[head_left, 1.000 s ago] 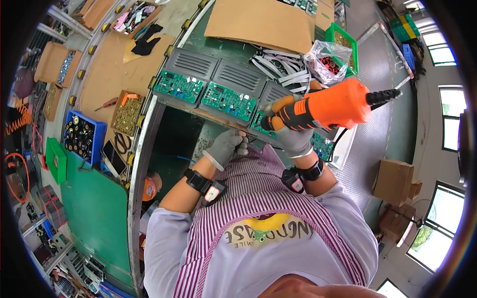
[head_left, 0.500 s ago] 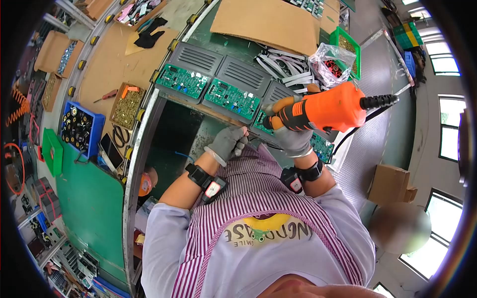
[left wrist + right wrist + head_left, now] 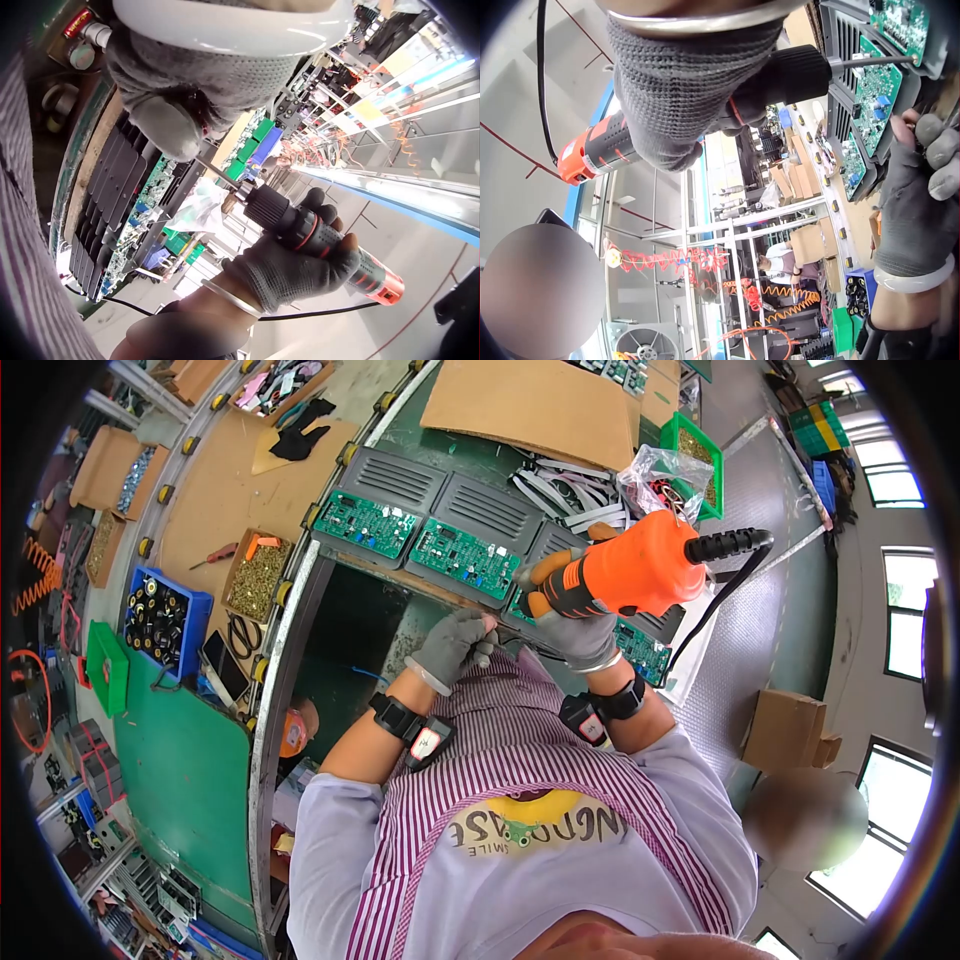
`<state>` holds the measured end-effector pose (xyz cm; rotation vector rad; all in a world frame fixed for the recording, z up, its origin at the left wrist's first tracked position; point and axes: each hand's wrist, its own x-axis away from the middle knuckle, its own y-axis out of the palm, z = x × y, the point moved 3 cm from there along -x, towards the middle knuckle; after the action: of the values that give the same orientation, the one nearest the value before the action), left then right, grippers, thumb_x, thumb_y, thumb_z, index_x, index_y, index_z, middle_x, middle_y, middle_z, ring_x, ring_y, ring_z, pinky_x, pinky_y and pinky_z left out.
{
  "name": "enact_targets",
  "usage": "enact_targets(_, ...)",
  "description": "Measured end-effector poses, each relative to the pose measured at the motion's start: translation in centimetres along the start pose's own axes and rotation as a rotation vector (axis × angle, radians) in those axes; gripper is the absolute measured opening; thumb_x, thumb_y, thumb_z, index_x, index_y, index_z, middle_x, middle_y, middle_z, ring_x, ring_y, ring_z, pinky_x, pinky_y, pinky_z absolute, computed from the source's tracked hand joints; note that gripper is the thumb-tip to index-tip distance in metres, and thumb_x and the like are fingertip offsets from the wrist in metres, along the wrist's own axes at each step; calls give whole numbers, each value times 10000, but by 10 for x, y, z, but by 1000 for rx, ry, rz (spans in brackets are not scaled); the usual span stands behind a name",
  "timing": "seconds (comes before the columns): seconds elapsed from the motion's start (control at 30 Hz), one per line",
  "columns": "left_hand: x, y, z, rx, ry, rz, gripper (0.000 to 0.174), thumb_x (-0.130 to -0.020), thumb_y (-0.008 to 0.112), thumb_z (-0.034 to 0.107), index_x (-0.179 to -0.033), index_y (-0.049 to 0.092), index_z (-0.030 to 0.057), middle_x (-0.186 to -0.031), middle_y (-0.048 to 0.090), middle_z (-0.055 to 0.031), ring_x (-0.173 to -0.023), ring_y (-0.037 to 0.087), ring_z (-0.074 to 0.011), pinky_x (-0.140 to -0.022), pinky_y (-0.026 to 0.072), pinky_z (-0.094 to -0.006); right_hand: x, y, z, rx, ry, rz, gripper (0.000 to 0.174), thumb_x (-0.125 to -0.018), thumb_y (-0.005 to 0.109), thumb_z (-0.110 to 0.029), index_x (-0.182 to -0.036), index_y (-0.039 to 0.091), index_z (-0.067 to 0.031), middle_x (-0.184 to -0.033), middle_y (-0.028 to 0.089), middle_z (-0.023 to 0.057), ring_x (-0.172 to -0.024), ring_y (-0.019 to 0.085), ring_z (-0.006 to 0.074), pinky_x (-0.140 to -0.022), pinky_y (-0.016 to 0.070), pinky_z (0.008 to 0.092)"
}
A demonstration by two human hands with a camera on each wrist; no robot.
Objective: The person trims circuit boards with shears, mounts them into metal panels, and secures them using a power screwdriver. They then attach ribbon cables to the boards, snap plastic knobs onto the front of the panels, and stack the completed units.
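Observation:
My right hand, in a grey glove, grips an orange and black electric screwdriver. In the right wrist view the long bit reaches down to the edge of a green circuit board. Several such boards, like this circuit board, lie in dark grey vented housings lined up along the bench edge. The left hand, also gloved, has its fingers curled close by the boards, with a bare thumb tip showing. Whatever lies inside those curled fingers is hidden.
Behind the housings lie white straps, a cardboard sheet, and a clear bag beside a green bin. To the left are a blue bin of round black parts and a box of screws. A black cable trails from the screwdriver.
The screwdriver's back end has swung left and slightly up, and its cable now bends over more sharply. My right hand has shifted slightly left; the left hand stays nearly in place.

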<state>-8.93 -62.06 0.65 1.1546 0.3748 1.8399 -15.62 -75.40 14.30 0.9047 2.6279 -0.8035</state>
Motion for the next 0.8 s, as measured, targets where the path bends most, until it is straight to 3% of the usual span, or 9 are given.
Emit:
enact_targets(0.17,-5,-1,-5,146,27,-23,94,-869,481,91,-927,505,21,-785,550,-55,-633,524,-119,-544,461,-234,1,-12,0,-164,21,52,183,-642,589,61,-800,542,-17,-788,593,82,-749,602,192,-698,492,304)
enact_targets(0.27,-4,9,1,204,50,-33,104,-864,477,68,-950,499,14,-817,555,-57,-665,531,-124,-578,465,-247,-2,-20,-13,-670,69,162,201,-666,595,52,-844,524,-7,-808,589,89,-794,602,221,-740,494,341)
enact_targets(0.3,-2,18,5,230,49,-26,112,-862,476,62,-960,497,11,-828,557,-60,-675,534,-125,-591,466,-250,-2,-23,-16,-662,29,160,218,-688,593,51,-881,508,-7,-809,582,91,-818,598,249,-765,494,382)
enact_targets(0.63,-15,39,12,333,131,-222,130,-873,460,60,-993,488,21,-896,563,-71,-724,541,-117,-612,431,-249,-5,-47,-9,-861,-65,156,251,-722,627,24,-937,504,-19,-866,580,93,-865,587,233,-791,486,394)
enact_targets(0.8,-19,53,14,334,143,-145,131,-897,438,103,-997,479,29,-877,556,-62,-703,524,-118,-587,415,-241,-6,-59,-1,-885,-21,135,256,-720,634,25,-935,506,-29,-854,575,83,-851,583,205,-813,477,386)
